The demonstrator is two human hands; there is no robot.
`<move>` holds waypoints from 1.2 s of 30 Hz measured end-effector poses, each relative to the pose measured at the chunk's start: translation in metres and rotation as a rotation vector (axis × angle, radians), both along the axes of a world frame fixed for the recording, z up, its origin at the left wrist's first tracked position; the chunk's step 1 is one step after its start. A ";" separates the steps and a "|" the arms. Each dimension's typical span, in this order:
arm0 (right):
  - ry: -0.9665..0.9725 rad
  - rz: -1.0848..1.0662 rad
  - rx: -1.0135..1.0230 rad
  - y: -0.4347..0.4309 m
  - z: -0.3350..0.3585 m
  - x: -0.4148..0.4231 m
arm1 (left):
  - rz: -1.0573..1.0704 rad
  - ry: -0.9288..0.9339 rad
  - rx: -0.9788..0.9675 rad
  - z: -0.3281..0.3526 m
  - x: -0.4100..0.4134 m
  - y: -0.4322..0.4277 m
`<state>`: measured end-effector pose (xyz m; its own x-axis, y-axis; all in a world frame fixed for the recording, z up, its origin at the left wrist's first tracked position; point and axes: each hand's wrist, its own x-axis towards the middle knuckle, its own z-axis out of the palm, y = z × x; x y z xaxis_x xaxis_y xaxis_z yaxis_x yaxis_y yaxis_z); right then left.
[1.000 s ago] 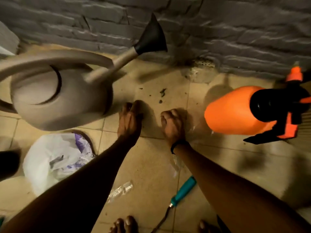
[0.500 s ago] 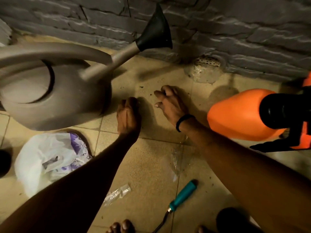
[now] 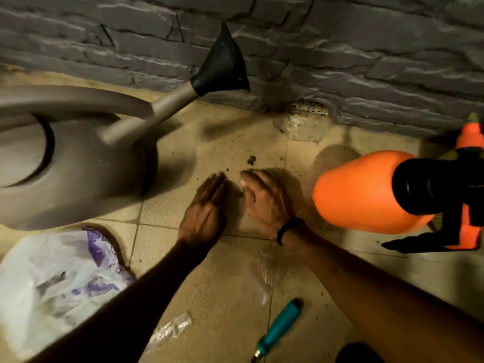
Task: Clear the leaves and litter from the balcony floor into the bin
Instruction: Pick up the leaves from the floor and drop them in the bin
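- Left hand (image 3: pixel 207 205) and right hand (image 3: pixel 264 203): flat-fingered, holding nothing, set edge-on on the beige floor tile (image 3: pixel 222 297), facing each other.
- Small dark leaf crumbs (image 3: pixel 252 160) lie just beyond them, uncollected.
- Crinkled clear plastic wrapper (image 3: pixel 170 330) lies unpicked nearer the feet.
- White plastic bag with purple print (image 3: pixel 52 279) is possibly the bin; most of the task looks left.

Dark clump of leaf debris (image 3: pixel 252 160) on the beige tiled balcony floor (image 3: pixel 222 297), with fine dark crumbs (image 3: pixel 227 169) scattered just beside it. A crumpled clear plastic film (image 3: pixel 265 273) lies across a tile joint. A crumpled clear plastic wrapper (image 3: pixel 170 330) lies lower left of it. At far left, a bunched white plastic bag with purple print (image 3: pixel 52 279) lines the dark-rimmed bin (image 3: pixel 119 251).
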<state>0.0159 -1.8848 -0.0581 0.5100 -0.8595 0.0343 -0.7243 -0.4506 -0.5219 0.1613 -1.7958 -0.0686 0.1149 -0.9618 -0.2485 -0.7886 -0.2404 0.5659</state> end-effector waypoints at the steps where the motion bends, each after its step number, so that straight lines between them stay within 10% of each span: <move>1: -0.005 -0.090 -0.001 -0.008 0.001 -0.001 | 0.008 0.008 -0.038 0.000 -0.003 0.010; 7: 0.147 -0.378 -0.006 -0.060 -0.017 0.000 | 0.182 0.067 -0.216 -0.006 -0.002 0.007; 16: -0.021 -0.144 0.028 0.034 -0.023 0.030 | 0.340 -0.235 -0.170 -0.024 0.003 -0.022; 25: 0.164 -0.472 0.012 -0.016 -0.010 -0.016 | 0.358 0.026 -0.303 -0.004 0.000 0.023; 36: 0.175 -0.130 0.214 0.007 0.014 0.024 | 0.335 -0.036 -0.086 0.017 0.022 0.003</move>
<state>0.0396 -1.8779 -0.0445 0.3777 -0.8959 -0.2339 -0.8560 -0.2416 -0.4570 0.1829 -1.7927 -0.0515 0.4347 -0.8865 -0.1585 -0.6939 -0.4419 0.5686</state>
